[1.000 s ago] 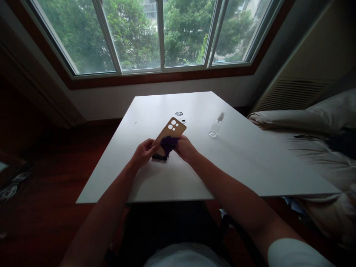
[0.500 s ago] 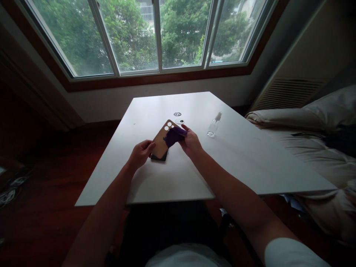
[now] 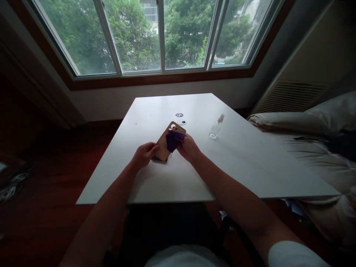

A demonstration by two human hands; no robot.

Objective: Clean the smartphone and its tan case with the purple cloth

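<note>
Between the thumb and fingers of my left hand is the lower left edge of a tan phone case, tilted above the table, with round camera holes at its top. My right hand grips a dark purple cloth, which lies against the case and covers part of it. Under the case shows the bottom end of a dark phone on the table; its remainder is hidden.
On the white table, a clear spray bottle stands to the right. Two small round pieces, a dark-patterned disc and a pale disc, lie beyond the case. A window rises behind the table, and beige bedding is at the right.
My right hand and the cloth have moved slightly down across the case. The case has shifted a little right and covers more of the phone. The whole view has shifted slightly.
</note>
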